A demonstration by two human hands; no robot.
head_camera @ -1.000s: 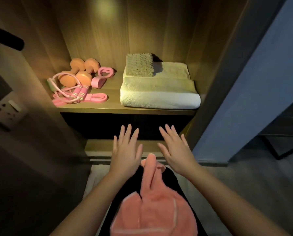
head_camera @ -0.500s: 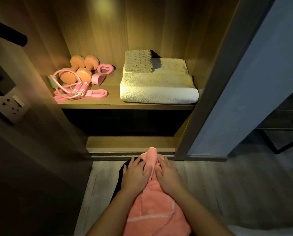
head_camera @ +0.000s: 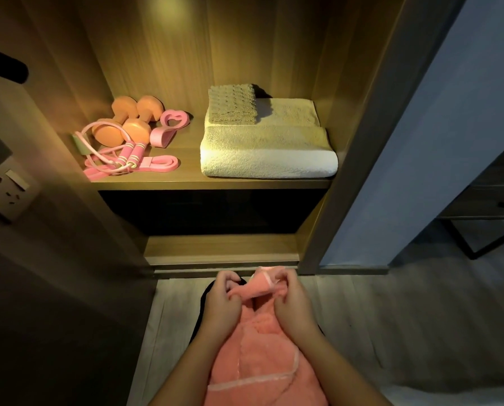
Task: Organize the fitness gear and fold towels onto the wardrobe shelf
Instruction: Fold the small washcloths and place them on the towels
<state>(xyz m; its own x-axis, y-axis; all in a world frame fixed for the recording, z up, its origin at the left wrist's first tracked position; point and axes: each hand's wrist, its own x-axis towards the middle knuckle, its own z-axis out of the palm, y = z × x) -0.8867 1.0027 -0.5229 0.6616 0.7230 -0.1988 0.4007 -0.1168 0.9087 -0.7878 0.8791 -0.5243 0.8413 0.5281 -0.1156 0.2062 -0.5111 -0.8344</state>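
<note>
Both hands are down in front of the wardrobe (head_camera: 171, 54), close together but not touching, each clamped on the far end of the pink towel (head_camera: 259, 364). The left hand (head_camera: 221, 301) has its fingers curled over the towel's left corner. The right hand (head_camera: 296, 300) pinches the right corner, and a bunched fold of towel stands up between them. The rest of the towel runs back toward the person, lying on something dark that I cannot make out, above the pale floor (head_camera: 391, 317).

The lit shelf (head_camera: 190, 148) is well apart from the hands. Two orange dumbbells (head_camera: 133, 127) sit side by side toward its back-left corner, with a pink loop (head_camera: 160, 137) just beside them on the right. A pink rope (head_camera: 132, 153) is coiled at the front-left corner, partly over a flat pink band (head_camera: 160, 164) along the front edge. A folded white towel (head_camera: 268, 153) fills the right half up to the front edge, and a small grey cloth (head_camera: 233, 105) rests on its back-left corner.

A socket (head_camera: 4, 189) is on the panel to the left.
</note>
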